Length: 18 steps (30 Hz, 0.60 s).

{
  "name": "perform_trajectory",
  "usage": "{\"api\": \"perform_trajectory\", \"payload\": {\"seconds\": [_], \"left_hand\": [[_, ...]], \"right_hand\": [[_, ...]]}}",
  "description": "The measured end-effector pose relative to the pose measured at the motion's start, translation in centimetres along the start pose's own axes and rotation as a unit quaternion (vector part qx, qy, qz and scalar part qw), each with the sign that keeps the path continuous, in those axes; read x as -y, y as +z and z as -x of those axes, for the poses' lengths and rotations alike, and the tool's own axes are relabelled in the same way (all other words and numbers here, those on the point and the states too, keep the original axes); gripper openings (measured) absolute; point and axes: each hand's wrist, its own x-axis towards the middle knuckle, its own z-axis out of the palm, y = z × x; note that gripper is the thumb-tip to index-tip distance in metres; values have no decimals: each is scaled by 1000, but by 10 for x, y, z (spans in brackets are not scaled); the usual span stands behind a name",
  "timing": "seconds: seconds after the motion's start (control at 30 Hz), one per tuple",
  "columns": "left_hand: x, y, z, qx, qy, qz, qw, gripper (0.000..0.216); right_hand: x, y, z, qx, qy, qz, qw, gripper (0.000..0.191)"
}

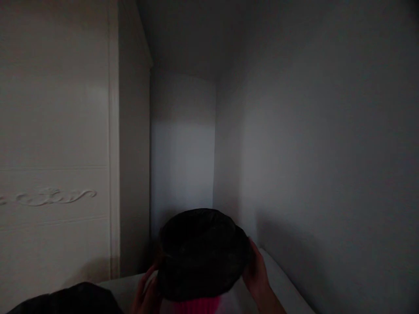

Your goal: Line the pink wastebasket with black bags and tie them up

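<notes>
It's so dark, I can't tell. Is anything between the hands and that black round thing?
Nothing visible is in the way. The left hand touches the black round thing at its lower left, and the right hand grips its right side.

Black crinkly bundle, dome-shaped, plastic-like sheen, held up low centre between left hand and right hand; pink part pokes out underneath.

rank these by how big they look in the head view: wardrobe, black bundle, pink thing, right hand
1. wardrobe
2. black bundle
3. right hand and pink thing: look alike, and the pink thing is partly hidden, so unranked
</notes>
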Motion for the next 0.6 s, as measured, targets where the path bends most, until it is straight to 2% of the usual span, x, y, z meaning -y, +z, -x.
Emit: {"api": "perform_trajectory", "payload": {"seconds": [0.07,0.17,0.27,0.47,0.6], "left_hand": [[-12,7,-4,-5,-8,33,999,70],[-20,18,-8,15,90,-36,995,72],[-21,25,-11,24,186,-126,974,72],[-29,18,-15,30,298,-315,900,51],[-38,7,-12,24,373,-396,839,50]], "right_hand": [[14,7,2,8,5,-8,1000,41],[29,17,10,23,-28,35,999,41],[40,31,20,37,-48,71,996,47],[62,46,31,58,-19,94,994,54],[79,50,39,119,35,128,984,52]]}}
